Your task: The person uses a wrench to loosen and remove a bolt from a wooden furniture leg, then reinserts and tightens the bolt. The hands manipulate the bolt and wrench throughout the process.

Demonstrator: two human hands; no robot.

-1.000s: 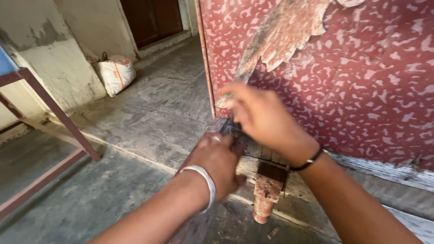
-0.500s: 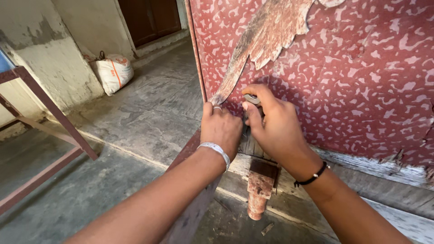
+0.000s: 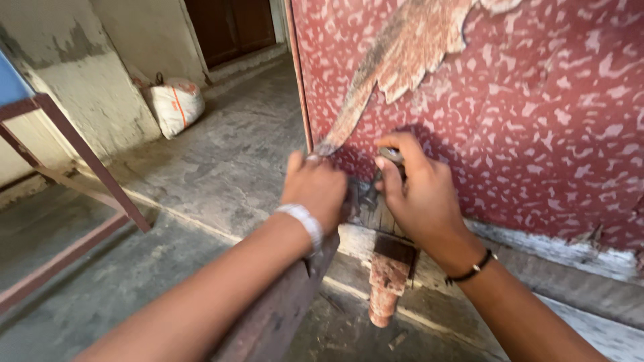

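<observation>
Low down, both hands, left hand (image 3: 315,188) and right hand (image 3: 419,191), pinch a small metal fitting (image 3: 391,157) (rounded) against the peeling red panel (image 3: 537,121).

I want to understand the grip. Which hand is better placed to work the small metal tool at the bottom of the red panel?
Probably the right hand: its fingers already curl around the metal tool. The left hand only presses against the red panel beside it.

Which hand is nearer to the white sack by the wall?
Left. The left hand rests at the bottom corner of the red patterned panel, on the side toward the white sack. The right hand, gripping a small metal piece, is farther from it.
</observation>
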